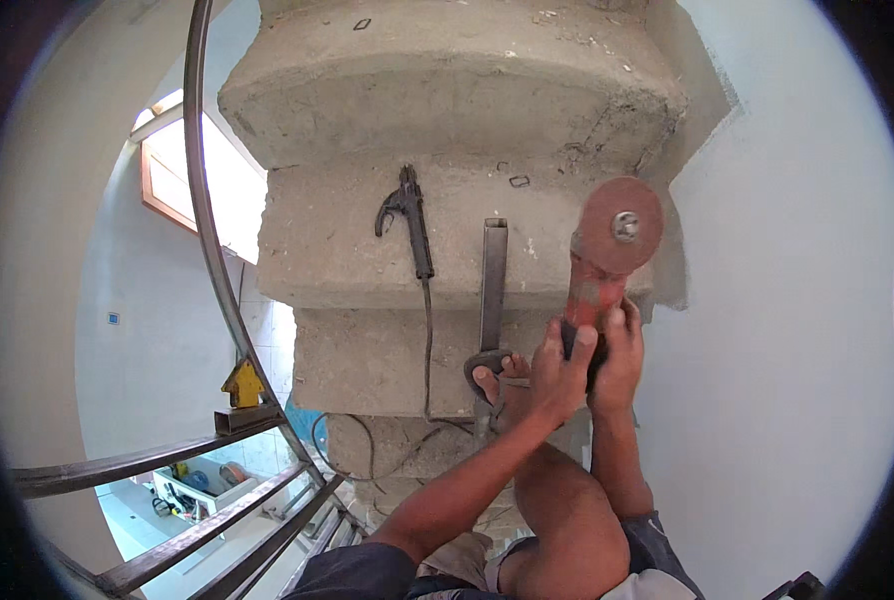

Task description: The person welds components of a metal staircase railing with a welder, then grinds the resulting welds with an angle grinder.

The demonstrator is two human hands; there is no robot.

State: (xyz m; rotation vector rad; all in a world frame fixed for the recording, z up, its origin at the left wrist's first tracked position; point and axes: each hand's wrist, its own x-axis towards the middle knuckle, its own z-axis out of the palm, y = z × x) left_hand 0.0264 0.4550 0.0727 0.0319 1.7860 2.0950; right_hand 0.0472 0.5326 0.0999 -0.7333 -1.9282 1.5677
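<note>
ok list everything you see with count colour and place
Angle grinder: one, red and black, right of centre
Square tube: one, grey, on the stairs
Electrode holder: one, black, left of the tube
Cable: one, dark, below the holder
Stairs: several steps, brownish, centre
Railing: one, dark grey, left
Block: one, yellow, on the railing
Wall beside stairs: one, pale, right
Sandal: one, dark, across tube
Foot: one, in sandal
Left hand: one, bare, on grinder
Right hand: one, bare, on grinder
</note>
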